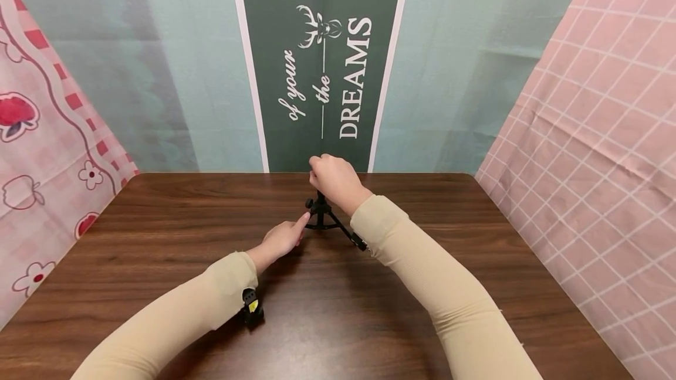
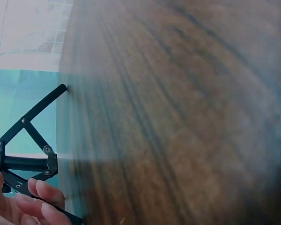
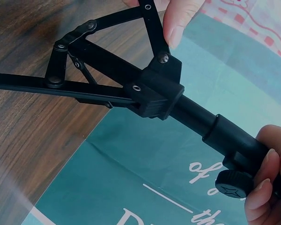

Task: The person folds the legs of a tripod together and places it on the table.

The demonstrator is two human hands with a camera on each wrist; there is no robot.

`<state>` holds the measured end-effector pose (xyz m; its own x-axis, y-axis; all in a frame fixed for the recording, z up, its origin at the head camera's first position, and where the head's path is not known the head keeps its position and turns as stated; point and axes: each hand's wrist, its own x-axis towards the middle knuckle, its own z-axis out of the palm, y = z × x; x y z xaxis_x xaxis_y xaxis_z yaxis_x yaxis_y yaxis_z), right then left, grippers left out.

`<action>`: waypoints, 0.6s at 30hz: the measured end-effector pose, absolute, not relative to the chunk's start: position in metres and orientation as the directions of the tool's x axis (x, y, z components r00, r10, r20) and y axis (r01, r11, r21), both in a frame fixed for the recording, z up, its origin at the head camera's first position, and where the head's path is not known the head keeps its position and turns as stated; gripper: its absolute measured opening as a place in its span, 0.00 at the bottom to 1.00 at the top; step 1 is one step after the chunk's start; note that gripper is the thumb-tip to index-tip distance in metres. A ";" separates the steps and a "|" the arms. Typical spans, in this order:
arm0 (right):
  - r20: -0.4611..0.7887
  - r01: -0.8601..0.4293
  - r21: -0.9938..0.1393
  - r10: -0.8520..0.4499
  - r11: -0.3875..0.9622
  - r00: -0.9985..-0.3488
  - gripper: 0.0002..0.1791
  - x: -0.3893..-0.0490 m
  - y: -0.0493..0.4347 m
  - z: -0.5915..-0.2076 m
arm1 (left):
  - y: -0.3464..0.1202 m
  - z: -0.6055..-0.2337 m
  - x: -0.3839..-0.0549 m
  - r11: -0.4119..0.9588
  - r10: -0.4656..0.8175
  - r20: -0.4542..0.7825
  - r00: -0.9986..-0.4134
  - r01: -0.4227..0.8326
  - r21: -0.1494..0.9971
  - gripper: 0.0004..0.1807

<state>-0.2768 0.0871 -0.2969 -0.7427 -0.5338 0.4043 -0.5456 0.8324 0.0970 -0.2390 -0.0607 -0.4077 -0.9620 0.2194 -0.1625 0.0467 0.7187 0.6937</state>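
A small black tripod stand [image 1: 320, 209] is upright near the far edge of the table, its legs spread. My right hand [image 1: 338, 183] grips its centre column from above. In the right wrist view, the fingers [image 3: 266, 176] curl round the tube beside a round black knob [image 3: 233, 183]. Lower down, my left hand [image 1: 282, 238] is at the stand's left side. The left wrist view shows its fingers [image 2: 44, 199] curled round one flat leg [image 2: 18, 184], below the hinged braces [image 2: 36, 137].
The dark wood-grain table [image 1: 338, 315] reaches a green and teal printed cloth [image 1: 317, 133] behind it. A pink checked cloth [image 1: 591, 145] hangs at the right, a fruit-and-flower cloth [image 1: 47, 151] at the left. A black wrist camera [image 1: 252, 308] sits under the left sleeve.
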 end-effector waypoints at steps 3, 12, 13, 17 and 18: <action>0.403 -0.547 0.095 -0.534 0.832 -0.743 0.07 -0.277 0.088 -0.297 | -0.060 -0.408 -0.238 0.716 0.208 -0.156 -0.966 0.042 0.697 0.38; 0.408 -0.547 0.100 -0.536 0.831 -0.739 0.07 -0.277 0.088 -0.297 | -0.059 -0.407 -0.235 0.696 0.203 -0.123 -0.972 0.055 0.716 0.38; 0.410 -0.547 0.101 -0.536 0.831 -0.738 0.07 -0.277 0.088 -0.297 | -0.059 -0.407 -0.235 0.694 0.202 -0.119 -0.972 0.057 0.718 0.38; 0.411 -0.548 0.102 -0.537 0.830 -0.736 0.07 -0.276 0.087 -0.297 | -0.059 -0.409 -0.234 0.691 0.201 -0.110 -0.973 0.061 0.720 0.39; 0.412 -0.549 0.102 -0.537 0.830 -0.736 0.07 -0.276 0.087 -0.297 | -0.059 -0.410 -0.234 0.692 0.201 -0.109 -0.973 0.063 0.719 0.39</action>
